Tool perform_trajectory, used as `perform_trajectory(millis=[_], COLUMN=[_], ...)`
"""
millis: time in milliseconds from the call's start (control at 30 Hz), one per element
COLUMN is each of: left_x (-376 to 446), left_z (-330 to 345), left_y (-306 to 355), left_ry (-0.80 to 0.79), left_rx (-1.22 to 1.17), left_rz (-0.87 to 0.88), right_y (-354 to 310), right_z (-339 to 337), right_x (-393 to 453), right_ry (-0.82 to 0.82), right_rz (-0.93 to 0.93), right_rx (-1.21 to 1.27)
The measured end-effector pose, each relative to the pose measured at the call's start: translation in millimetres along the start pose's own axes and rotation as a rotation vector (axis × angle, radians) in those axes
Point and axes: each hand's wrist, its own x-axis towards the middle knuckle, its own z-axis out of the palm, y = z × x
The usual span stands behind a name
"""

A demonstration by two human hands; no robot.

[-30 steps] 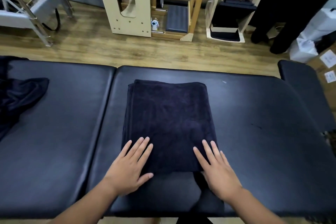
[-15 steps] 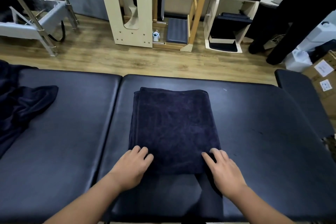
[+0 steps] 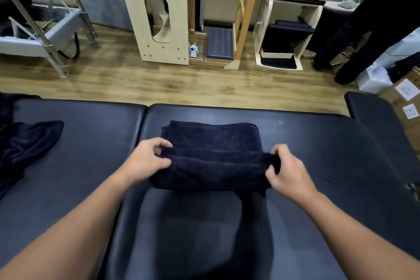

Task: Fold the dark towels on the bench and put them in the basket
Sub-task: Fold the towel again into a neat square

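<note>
A dark navy towel (image 3: 213,143) lies partly folded in the middle of the black padded bench (image 3: 318,166). Its near half is lifted and doubled over toward the far edge. My left hand (image 3: 147,159) pinches the folded edge at the towel's left side. My right hand (image 3: 286,168) pinches the same edge at the right side. A second dark towel (image 3: 25,148) lies crumpled and unfolded on the bench's far left. No basket is in view.
Beyond the bench is a wooden floor with pale wooden exercise equipment (image 3: 159,18), a metal frame (image 3: 45,36) at the left and a shelf unit (image 3: 288,29). A person in dark clothes (image 3: 363,29) stands at the right near cardboard boxes (image 3: 406,98).
Both hands lay flat on the towel's near edge, then curled round it. Now they have lifted that edge and carried it away from me, over the towel's middle.
</note>
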Motion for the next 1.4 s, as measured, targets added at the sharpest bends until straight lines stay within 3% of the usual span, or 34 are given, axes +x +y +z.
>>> perform_trajectory(millis=[200, 333, 400, 467, 567, 667, 833, 967, 1067, 1300, 1400], left_x=[84, 121, 119, 106, 88, 90, 95, 96, 96, 97, 105], left_z=[-1, 9, 22, 39, 55, 56, 58, 57, 59, 67, 86], left_y=[24, 33, 37, 32, 20, 10, 8, 9, 9, 25, 63], left_ry=[0.251, 0.433, 0.404, 0.341, 0.052, -0.025, 0.003, -0.024, -0.030, -0.057, -0.071], left_rx=[-0.173, 0.087, 0.397, 0.675, 0.967, 0.953, 0.911, 0.909, 0.931, 1.092, 1.055], left_rz=[-0.112, -0.180, -0.133, 0.079, 0.206, 0.119, 0.080, 0.052, 0.060, 0.026, 0.197], right_y=[4, 25, 36, 43, 57, 63, 53, 64, 72, 49, 51], right_z=[7, 36, 56, 72, 75, 67, 65, 53, 40, 72, 75], right_x=[112, 177, 192, 197, 196, 197, 217, 222, 222, 228, 218], right_ry=[0.071, 0.044, -0.021, -0.081, -0.154, -0.188, -0.217, -0.370, -0.506, -0.306, -0.134], right_rz=[0.180, 0.300, 0.342, 0.336, 0.310, 0.229, 0.221, 0.354, 0.319, 0.387, 0.446], right_rx=[0.213, 0.222, 0.188, 0.148, 0.312, 0.437, 0.067, 0.466, 0.455, 0.122, 0.282])
